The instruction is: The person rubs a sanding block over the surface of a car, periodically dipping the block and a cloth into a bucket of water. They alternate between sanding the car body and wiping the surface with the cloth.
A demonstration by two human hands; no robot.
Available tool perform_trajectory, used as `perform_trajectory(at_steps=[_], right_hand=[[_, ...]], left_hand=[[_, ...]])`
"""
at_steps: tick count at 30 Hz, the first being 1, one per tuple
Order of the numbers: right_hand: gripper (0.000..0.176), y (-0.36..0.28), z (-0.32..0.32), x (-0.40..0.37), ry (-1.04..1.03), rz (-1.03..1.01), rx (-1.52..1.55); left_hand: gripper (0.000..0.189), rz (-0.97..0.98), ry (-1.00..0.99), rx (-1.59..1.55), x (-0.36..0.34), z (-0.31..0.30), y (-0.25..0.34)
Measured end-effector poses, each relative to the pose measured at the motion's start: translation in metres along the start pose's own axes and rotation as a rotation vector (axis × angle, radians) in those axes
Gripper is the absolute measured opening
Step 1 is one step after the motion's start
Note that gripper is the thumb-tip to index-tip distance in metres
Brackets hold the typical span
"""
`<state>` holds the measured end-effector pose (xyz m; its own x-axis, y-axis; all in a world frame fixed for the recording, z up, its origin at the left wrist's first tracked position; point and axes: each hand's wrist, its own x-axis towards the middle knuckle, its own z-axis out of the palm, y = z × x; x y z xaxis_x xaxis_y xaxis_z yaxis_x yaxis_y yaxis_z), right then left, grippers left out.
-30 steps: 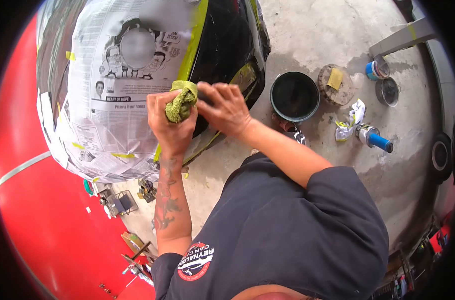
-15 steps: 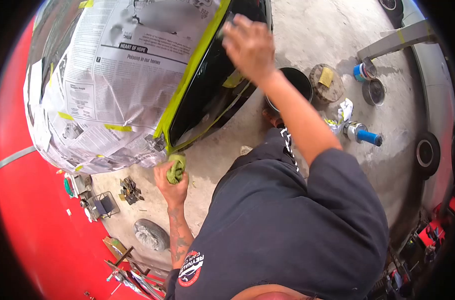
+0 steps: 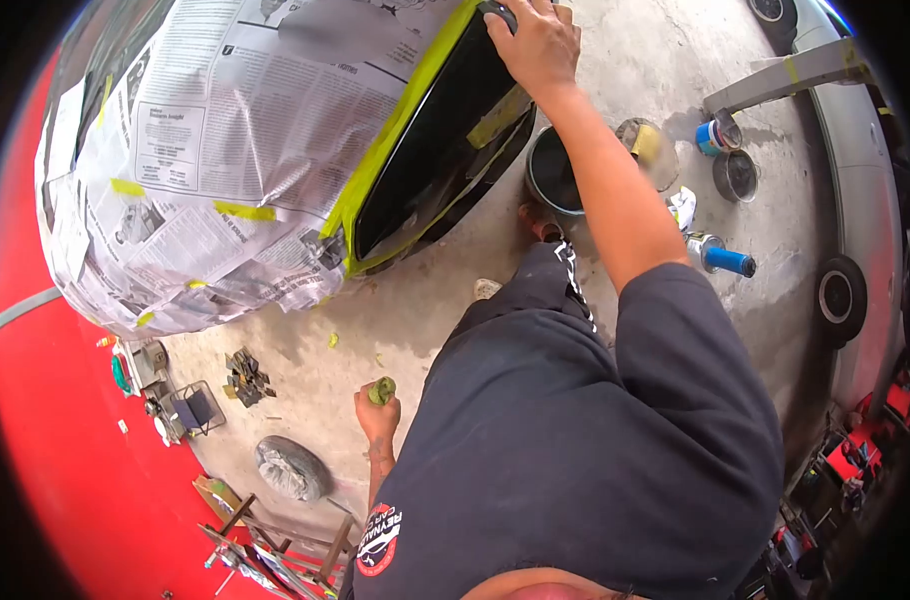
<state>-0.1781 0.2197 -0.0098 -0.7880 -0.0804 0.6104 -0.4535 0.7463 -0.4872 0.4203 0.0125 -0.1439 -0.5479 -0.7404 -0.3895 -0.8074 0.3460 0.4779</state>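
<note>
My left hand (image 3: 374, 418) is closed around a bunched green cloth (image 3: 382, 390), held low over the floor beside my body. My right arm stretches up to a glossy black car panel (image 3: 425, 185). There my right hand (image 3: 541, 48) presses a small dark pad (image 3: 499, 14) on the panel's upper end, the pad partly hidden by the fingers. Yellow-green masking tape (image 3: 383, 138) borders the panel, and newspaper sheets (image 3: 265, 130) cover the car body next to it.
A dark bucket (image 3: 555, 172) stands near my foot. Paint cans (image 3: 717, 136), a dark bowl (image 3: 737, 176) and a can with a blue roll (image 3: 727, 260) are on the floor at right. A bagged wheel (image 3: 293, 468) and wooden frame (image 3: 330, 550) lie at lower left.
My left hand has dropped away from the panel's lower corner with the cloth, down toward my body. My right hand has moved further up along the panel's edge.
</note>
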Motion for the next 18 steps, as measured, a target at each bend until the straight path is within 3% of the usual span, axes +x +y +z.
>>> perform_trajectory(at_steps=[4,8,10,11,14,18], right_hand=[[0.033,-0.026,0.018,-0.075,0.084,-0.118,0.042],[0.043,-0.097,-0.003,-0.175,-0.121,-0.237,0.194],[0.039,-0.087,-0.007,-0.157,-0.089,-0.315,0.116],[0.043,-0.077,-0.001,-0.142,-0.041,-0.273,0.058],[0.030,-0.041,0.005,-0.081,0.090,-0.048,-0.010],[0.039,-0.080,0.005,-0.132,0.005,-0.118,0.035]], left_hand=[[0.040,-0.037,0.041,-0.095,0.003,0.000,-0.035],[0.041,-0.007,-0.043,-0.096,0.020,-0.004,-0.021],[0.042,0.050,-0.061,-0.054,0.032,-0.005,-0.009],[0.043,0.060,-0.053,-0.065,0.037,-0.005,-0.005],[0.043,0.129,0.002,-0.003,0.036,-0.020,0.017],[0.044,0.090,-0.020,-0.083,0.039,-0.019,-0.001]])
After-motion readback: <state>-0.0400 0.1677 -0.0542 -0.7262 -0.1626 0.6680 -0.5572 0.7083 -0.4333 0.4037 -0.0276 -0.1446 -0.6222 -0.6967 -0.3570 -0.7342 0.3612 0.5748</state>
